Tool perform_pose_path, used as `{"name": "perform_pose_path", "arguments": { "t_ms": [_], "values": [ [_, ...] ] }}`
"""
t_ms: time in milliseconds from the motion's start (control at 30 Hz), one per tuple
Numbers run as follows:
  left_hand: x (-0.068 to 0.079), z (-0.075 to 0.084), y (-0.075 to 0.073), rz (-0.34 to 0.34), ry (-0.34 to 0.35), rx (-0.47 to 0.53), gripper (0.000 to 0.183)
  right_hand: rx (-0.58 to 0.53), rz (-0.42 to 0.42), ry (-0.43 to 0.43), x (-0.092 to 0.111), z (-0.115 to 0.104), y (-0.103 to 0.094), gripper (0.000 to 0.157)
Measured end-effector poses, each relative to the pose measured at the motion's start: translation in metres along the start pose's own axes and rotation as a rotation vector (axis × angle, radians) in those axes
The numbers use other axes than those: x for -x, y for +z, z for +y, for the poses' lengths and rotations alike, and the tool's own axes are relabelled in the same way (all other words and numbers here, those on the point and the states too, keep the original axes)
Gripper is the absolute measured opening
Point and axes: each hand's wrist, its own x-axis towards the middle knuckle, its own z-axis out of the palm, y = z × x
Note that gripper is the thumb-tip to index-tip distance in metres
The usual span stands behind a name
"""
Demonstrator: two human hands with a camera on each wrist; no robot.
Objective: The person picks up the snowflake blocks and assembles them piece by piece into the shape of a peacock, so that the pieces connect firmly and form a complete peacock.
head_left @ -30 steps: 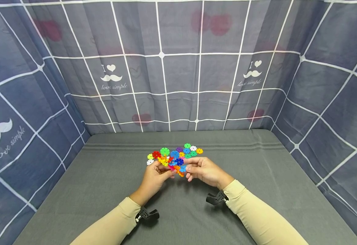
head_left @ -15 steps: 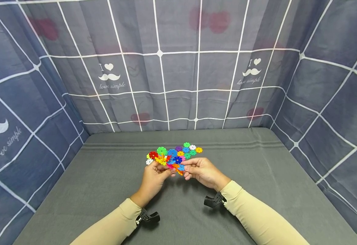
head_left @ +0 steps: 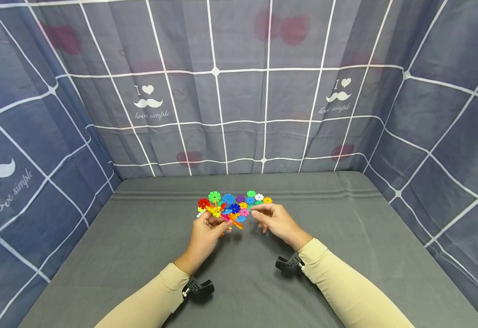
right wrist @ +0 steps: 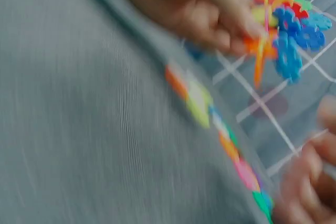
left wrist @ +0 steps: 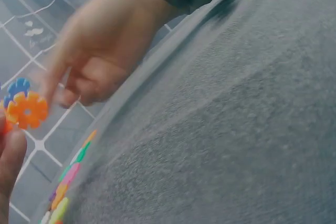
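The left hand (head_left: 206, 231) pinches a cluster of linked notched discs (head_left: 234, 208) between thumb and fingers, holding it up above the grey cloth (head_left: 239, 282); the cluster sits near the middle of the head view, dark blue, red, green, yellow and orange pieces joined at several angles, an orange disc (left wrist: 29, 110) close to the left thumb in the left wrist view; the right hand (head_left: 282, 225) hangs just beside the cluster, its fingers loosely bent, thumb and forefinger a narrow gap apart with nothing visible between them; whether its forefinger touches the orange disc I cannot tell, as the left wrist view is blurred; behind the hands, loose discs lie flat on the cloth, among them a green disc (head_left: 251, 194), a white disc (head_left: 259, 197), a yellow-orange disc (head_left: 267, 200), a purple disc (head_left: 241, 199) and a pink disc (head_left: 244, 212); beige sleeves (head_left: 345, 287) cover both forearms, and a checked curtain (head_left: 239, 100) with white lines stands around the back and sides.
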Motion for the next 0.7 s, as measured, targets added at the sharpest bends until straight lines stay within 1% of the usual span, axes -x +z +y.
{"name": "perform_pose_path", "arguments": {
  "t_ms": [67,100,133,167,200,333,400,500,533,600,667,700],
  "values": [
    [-0.001,-0.001,-0.001,0.028,-0.021,0.014,0.026,0.330,0.114,-0.060,-0.002,0.008,-0.009,0.021],
    [-0.002,-0.002,-0.001,0.033,-0.025,0.019,0.027,0.464,0.160,-0.082,-0.003,0.012,-0.013,0.018],
    [-0.002,-0.002,-0.001,0.032,-0.030,0.028,0.027,0.570,0.191,-0.101,-0.003,0.015,-0.016,0.017],
    [-0.002,-0.002,-0.001,0.026,-0.035,0.033,0.027,0.649,0.206,-0.122,-0.004,0.018,-0.019,0.018],
    [-0.002,-0.002,-0.001,0.016,-0.037,0.037,0.027,0.688,0.198,-0.136,-0.004,0.022,-0.022,0.020],
    [0.000,-0.002,0.002,-0.032,-0.047,0.034,0.024,0.767,0.132,-0.177,-0.008,0.030,-0.028,0.029],
    [0.001,-0.002,0.003,-0.050,-0.060,0.034,0.024,0.816,0.126,-0.160,-0.010,0.033,-0.030,0.036],
    [0.002,-0.002,0.004,-0.077,-0.084,0.029,0.027,0.877,0.124,-0.102,-0.013,0.034,-0.033,0.038],
    [0.002,-0.002,0.004,-0.087,-0.094,0.030,0.029,0.891,0.125,-0.091,-0.013,0.035,-0.034,0.036],
    [0.003,-0.002,0.004,-0.108,-0.107,0.023,0.033,0.879,0.131,-0.113,-0.015,0.036,-0.035,0.025],
    [0.002,-0.002,0.004,-0.132,-0.111,0.006,0.035,0.807,0.123,-0.130,-0.014,0.034,-0.037,0.012],
    [0.002,-0.003,0.004,-0.141,-0.112,0.000,0.036,0.762,0.112,-0.136,-0.013,0.033,-0.039,0.011]
  ]
}}
